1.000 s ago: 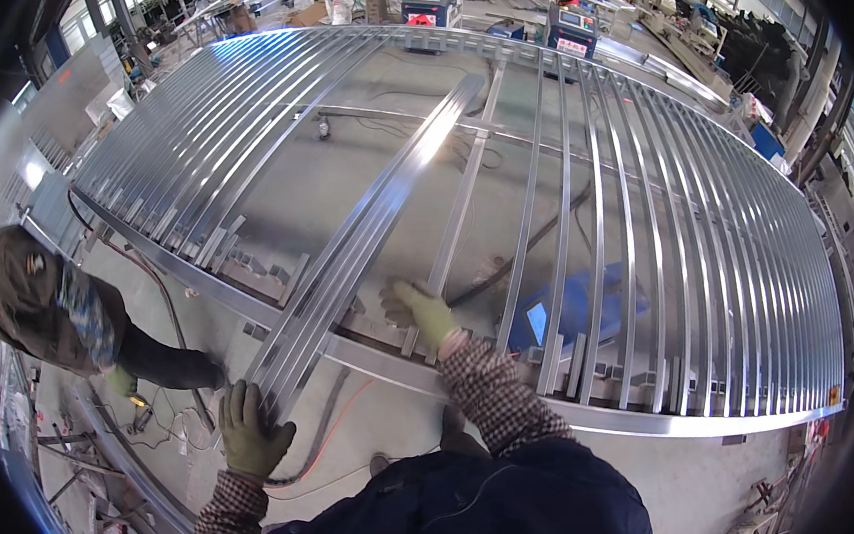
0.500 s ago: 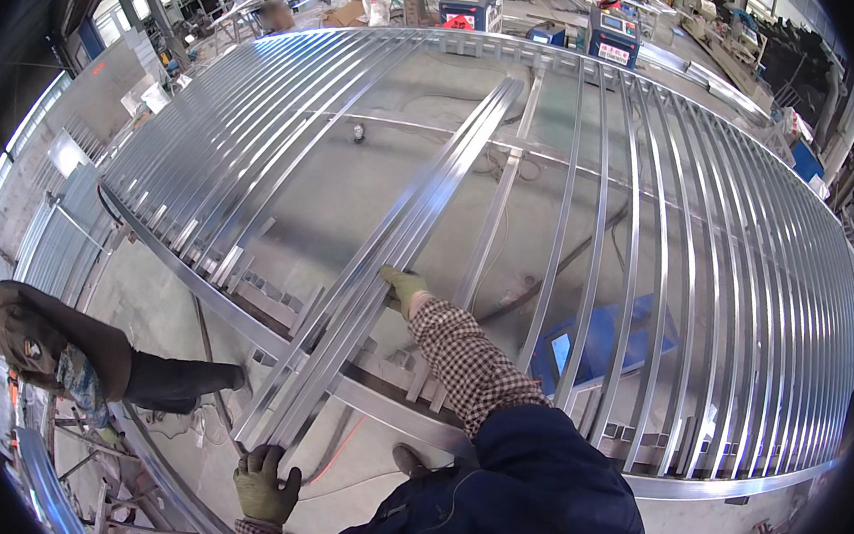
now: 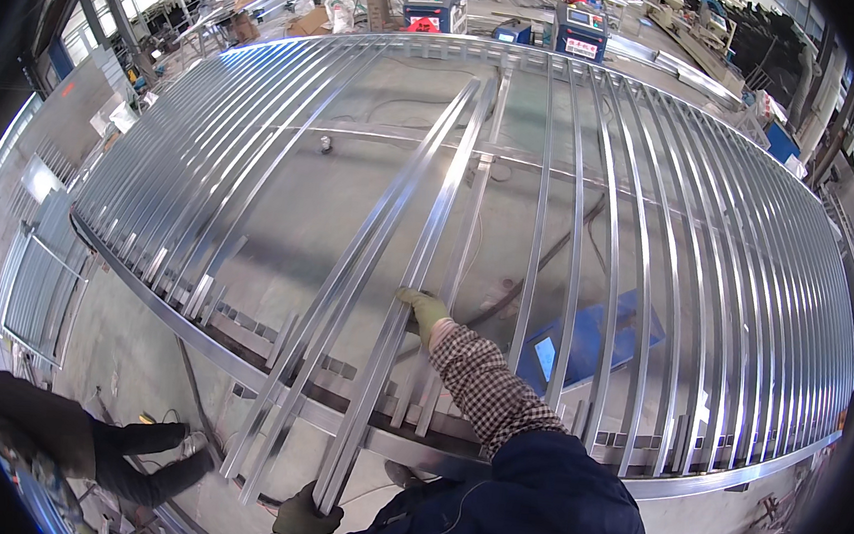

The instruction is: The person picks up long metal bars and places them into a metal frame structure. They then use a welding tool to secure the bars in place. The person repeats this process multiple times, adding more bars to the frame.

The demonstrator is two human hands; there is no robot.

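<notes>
A long shiny metal bar, grooved along its length or made of two bars side by side, lies slantwise across a wide metal frame. My gloved right hand is closed on its right side, partway along. Its near end sticks out past the frame's near rail, where my gloved left hand grips it; some fingers are hidden. Just left of it, a pair of loose metal bars rests across the same rail, their near ends overhanging and their far ends close to the held one.
Rows of parallel bars fill the frame's right and left sides. A blue machine with a lit screen sits below the bars at right. At lower left another person stands close by. Boxed blue machines stand beyond the far rail.
The held bar has moved right, apart from the pair it lay against. Both my hands have shifted right and nearer with it; my left hand has closed on its end. The other person has moved.
</notes>
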